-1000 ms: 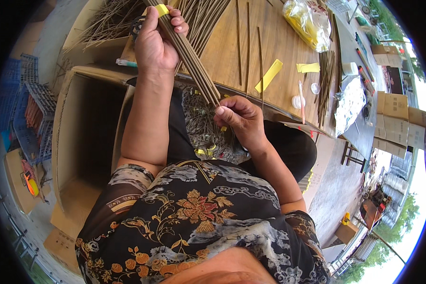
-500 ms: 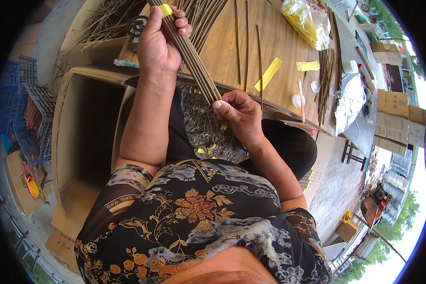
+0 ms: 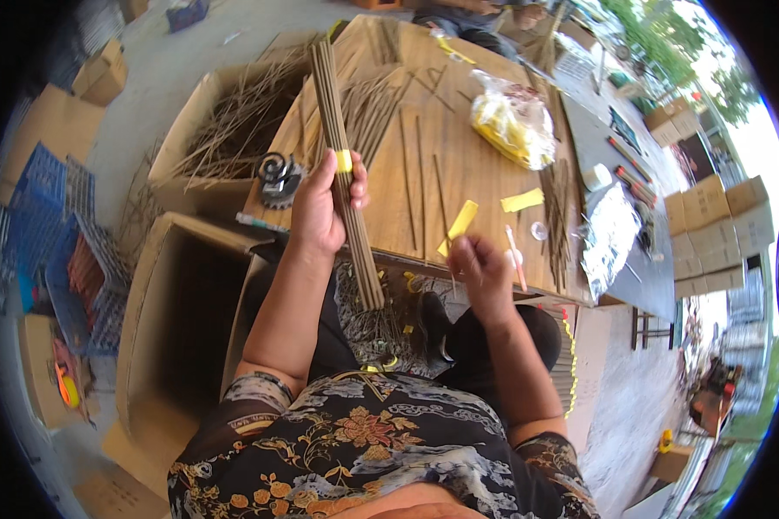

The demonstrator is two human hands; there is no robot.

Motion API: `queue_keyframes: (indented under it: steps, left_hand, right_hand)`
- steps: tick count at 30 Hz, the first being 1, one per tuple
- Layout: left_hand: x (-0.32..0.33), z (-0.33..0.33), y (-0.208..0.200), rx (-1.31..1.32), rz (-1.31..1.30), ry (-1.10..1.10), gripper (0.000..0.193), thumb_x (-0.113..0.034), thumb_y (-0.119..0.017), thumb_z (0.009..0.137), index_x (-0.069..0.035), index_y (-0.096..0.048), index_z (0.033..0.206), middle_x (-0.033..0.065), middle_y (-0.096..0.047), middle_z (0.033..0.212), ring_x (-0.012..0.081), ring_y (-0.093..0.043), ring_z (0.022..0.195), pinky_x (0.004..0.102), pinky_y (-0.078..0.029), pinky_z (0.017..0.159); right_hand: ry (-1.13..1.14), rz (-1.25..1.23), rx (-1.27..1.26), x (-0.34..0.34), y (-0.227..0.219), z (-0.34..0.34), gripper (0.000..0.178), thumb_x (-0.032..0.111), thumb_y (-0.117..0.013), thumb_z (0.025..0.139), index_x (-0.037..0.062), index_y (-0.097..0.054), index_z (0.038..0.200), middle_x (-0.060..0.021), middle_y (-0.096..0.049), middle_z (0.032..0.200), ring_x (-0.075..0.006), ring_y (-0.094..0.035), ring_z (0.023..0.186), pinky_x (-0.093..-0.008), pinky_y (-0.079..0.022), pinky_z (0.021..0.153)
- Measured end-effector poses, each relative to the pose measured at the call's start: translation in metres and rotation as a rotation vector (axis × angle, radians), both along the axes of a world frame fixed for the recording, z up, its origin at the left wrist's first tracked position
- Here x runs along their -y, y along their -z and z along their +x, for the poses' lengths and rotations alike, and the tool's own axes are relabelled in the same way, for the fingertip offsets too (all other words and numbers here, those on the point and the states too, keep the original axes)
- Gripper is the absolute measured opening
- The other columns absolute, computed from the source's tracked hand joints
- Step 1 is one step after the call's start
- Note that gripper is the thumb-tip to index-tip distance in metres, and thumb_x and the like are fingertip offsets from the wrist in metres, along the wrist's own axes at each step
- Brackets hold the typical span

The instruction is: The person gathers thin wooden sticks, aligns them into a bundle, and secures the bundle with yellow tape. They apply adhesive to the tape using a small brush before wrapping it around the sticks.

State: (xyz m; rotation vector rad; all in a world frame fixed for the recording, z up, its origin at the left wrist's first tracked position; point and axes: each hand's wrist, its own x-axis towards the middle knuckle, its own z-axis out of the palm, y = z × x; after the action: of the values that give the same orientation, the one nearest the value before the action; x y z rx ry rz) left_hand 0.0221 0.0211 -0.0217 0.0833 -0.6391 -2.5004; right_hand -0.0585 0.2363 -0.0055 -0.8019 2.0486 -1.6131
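A bundle of thin brown sticks (image 3: pixel 360 251), wrapped by a yellow paper band (image 3: pixel 344 162), stands nearly upright before me. My left hand (image 3: pixel 318 210) is closed around it at the band. Apart from the bundle, my right hand (image 3: pixel 486 275) hovers by the table's front edge, fingers curled and thumb pressed in; whether they pinch anything is hidden. Just beyond it lies a yellow paper strip (image 3: pixel 460 223) across a single stick (image 3: pixel 439 183). Another yellow strip (image 3: pixel 523 201) rests farther right.
Loose sticks fill a carton (image 3: pixel 180 130) at the left; an open carton (image 3: pixel 134 320) stands nearer. On the wooden table (image 3: pixel 424 73) are a yellow-filled plastic bag (image 3: pixel 512 125), a black tape dispenser (image 3: pixel 279 180) and a pen (image 3: pixel 517 259). Another person (image 3: pixel 476 17) sits at the far end.
My right hand has let go of the bundle's lower end and moved right, toward the yellow strip. My left hand still holds the bundle, now more upright. The view has shifted, showing more of the table.
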Motion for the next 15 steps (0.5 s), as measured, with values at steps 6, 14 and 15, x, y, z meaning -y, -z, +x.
queue_keyframes:
  steps: [6,14,15]
  left_hand:
    - [-0.055,0.019,-0.020,0.139,-0.082,0.294,0.037,-0.035,-0.043,0.090,0.001,-0.049,0.099,0.0064,-0.053,0.076,0.0091,-0.048,0.054,0.0189,-0.038,0.043]
    - [-0.105,0.037,-0.044,0.077,-0.062,0.540,0.034,-0.032,-0.043,0.090,0.001,-0.051,0.096,0.0069,-0.054,0.074,0.0112,-0.048,0.055,0.0209,-0.039,0.045]
    - [-0.109,0.038,-0.045,0.087,-0.077,0.544,0.034,-0.032,-0.043,0.091,0.001,-0.051,0.095,0.0069,-0.054,0.074,0.0112,-0.049,0.056,0.0209,-0.039,0.045]
  right_hand:
    - [-0.061,-0.248,-0.530,0.024,-0.079,-0.065,0.023,0.013,-0.050,0.086,0.0013,-0.054,0.106,-0.0098,-0.061,0.089,-0.0148,-0.057,0.081,-0.0262,-0.045,0.072]
    - [-0.133,-0.148,-0.536,0.034,-0.122,-0.083,0.035,0.000,-0.037,0.085,0.0062,-0.049,0.118,-0.0063,-0.054,0.110,-0.0140,-0.054,0.096,-0.0259,-0.046,0.078]
    - [-0.138,-0.146,-0.551,0.032,-0.123,-0.083,0.036,-0.001,-0.037,0.084,0.0063,-0.050,0.117,-0.0062,-0.055,0.109,-0.0137,-0.054,0.095,-0.0257,-0.046,0.077]
